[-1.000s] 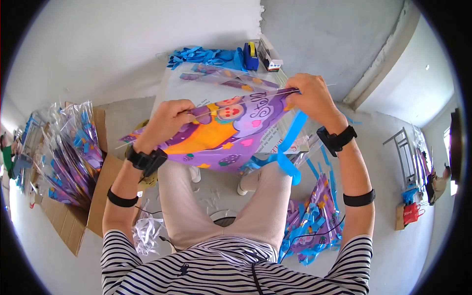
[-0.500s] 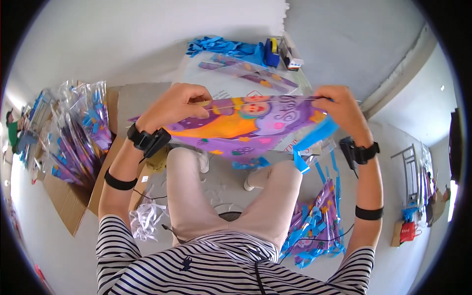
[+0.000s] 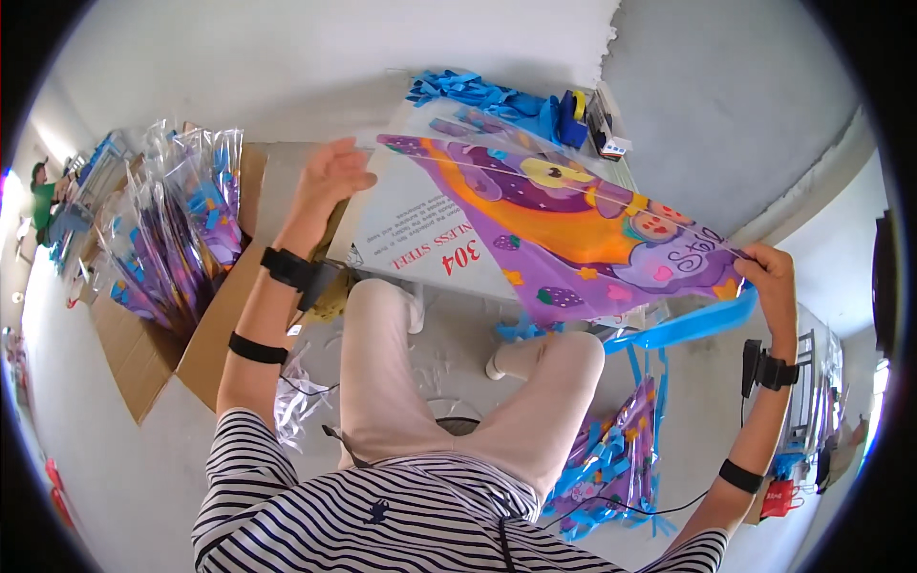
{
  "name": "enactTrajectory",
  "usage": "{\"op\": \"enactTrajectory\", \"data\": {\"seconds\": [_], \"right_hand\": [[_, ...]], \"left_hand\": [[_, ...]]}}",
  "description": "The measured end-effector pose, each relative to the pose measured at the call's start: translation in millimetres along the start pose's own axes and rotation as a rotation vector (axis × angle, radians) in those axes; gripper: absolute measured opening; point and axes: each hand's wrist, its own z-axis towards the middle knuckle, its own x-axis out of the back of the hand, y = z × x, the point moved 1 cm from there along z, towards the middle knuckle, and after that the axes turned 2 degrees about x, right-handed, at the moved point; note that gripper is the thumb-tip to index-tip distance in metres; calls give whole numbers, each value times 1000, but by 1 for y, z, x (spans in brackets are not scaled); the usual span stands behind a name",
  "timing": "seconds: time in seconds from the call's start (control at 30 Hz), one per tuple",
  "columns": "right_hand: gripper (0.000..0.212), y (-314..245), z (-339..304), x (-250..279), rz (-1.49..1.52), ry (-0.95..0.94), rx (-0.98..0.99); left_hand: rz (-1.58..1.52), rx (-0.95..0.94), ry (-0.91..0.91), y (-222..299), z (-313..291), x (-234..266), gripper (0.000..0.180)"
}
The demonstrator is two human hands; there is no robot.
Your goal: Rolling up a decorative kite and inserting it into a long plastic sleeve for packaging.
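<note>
A purple and orange triangular kite point(image 3: 564, 234) with cartoon prints spreads out in front of me above the white board point(image 3: 406, 215). A thin rod or line crosses it from its far left tip to its right corner. My right hand point(image 3: 772, 277) pinches that right corner, and a blue ribbon tail point(image 3: 683, 329) hangs just below. Off the kite's left tip, my left hand point(image 3: 336, 177) is raised with its fingers apart and somewhat blurred; it holds nothing.
At left, a cardboard box point(image 3: 134, 377) holds several plastic-wrapped kites point(image 3: 177, 234). Blue ribbon strips point(image 3: 482, 100), a tape dispenser point(image 3: 573, 119) and a small box point(image 3: 607, 124) lie at the back. More kites with blue tails point(image 3: 611, 463) are by my right leg.
My left hand has let go of the kite and drawn away to the left. My right hand has moved right and lower, and the kite has opened out flat.
</note>
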Motion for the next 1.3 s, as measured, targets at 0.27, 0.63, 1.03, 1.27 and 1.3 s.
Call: {"op": "enactTrajectory", "data": {"seconds": [0.27,0.63,1.03,1.27,1.3], "right_hand": [[9,13,-3,7,-48,33,-18],[10,25,-2,2,-13,-44,-58],[10,-6,0,-8,-377,79,145],[10,-10,1,-8,-215,118,-197],[14,6,6,-5,-165,133,-170]], "left_hand": [[-215,99,-184,-27,-3,-42,65],[-415,20,-191,-9,9,-56,19],[-298,-55,-241,23,8,-49,6],[-240,24,-84,5,-7,-45,9],[-233,-33,-118,-6,-8,-41,11]]}}
